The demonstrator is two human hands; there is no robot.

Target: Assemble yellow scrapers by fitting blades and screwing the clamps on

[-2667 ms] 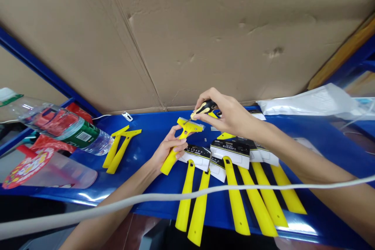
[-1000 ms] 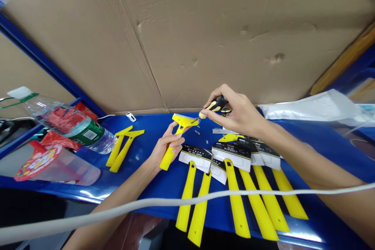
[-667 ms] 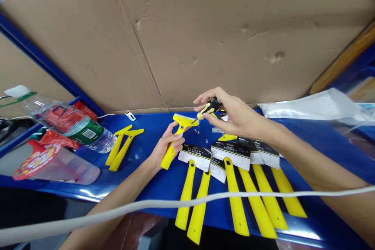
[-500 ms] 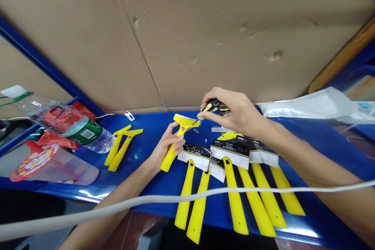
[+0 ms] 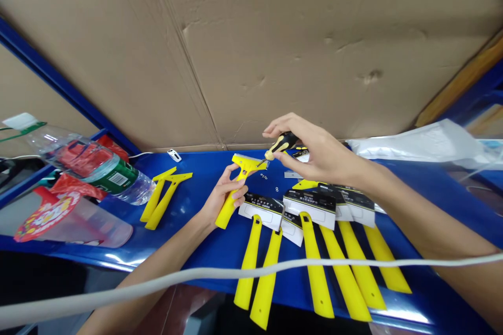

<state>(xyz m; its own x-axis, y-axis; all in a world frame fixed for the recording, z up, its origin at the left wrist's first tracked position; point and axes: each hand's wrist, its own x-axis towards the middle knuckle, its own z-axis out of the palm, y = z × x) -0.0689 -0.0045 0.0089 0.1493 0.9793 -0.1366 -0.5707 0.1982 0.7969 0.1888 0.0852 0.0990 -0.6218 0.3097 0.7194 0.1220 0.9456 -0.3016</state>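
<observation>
My left hand is wrapped round the handle of a yellow scraper, whose wide head points up and away from me. In my right hand is a black and cream screwdriver, held loosely, thumb against the handle and fingers partly lifted. The screwdriver's tip meets the right side of the scraper head, by its thin blade edge; the exact contact point is too small to make out. Close below both hands lie several yellow scrapers with black and white cards over their heads.
Two yellow scrapers without cards lie on the blue table at left. Beside them are a tilted water bottle and a plastic cup. A white cable crosses the foreground. Cardboard stands behind; a white bag lies right.
The fingers of my right hand have loosened and lifted off the screwdriver handle, which has turned slightly. My left hand and the scraper have stayed nearly still.
</observation>
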